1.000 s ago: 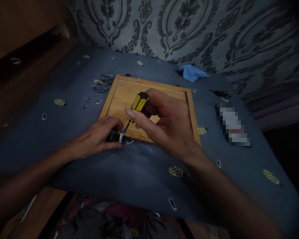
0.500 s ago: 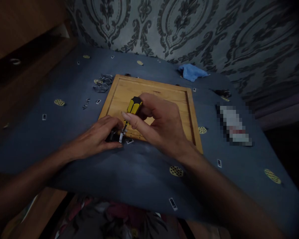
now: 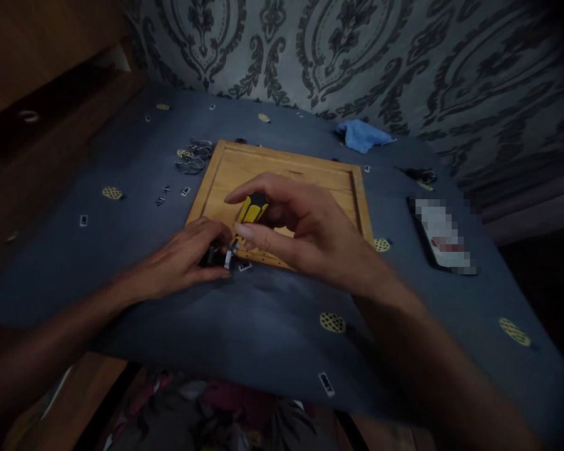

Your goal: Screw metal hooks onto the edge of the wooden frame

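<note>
light: dim | faint sheen on patterned cloth (image 3: 267, 322) | right edge: near-black | pixelated patch (image 3: 444, 235) at right

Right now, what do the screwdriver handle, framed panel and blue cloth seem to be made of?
Screwdriver handle: probably plastic, satin-looking, with molded yellow and black sections. Framed panel: likely wood, smooth, with visible grain. Blue cloth: matte fabric, judging by its crumpled folds; fibre unclear.
</note>
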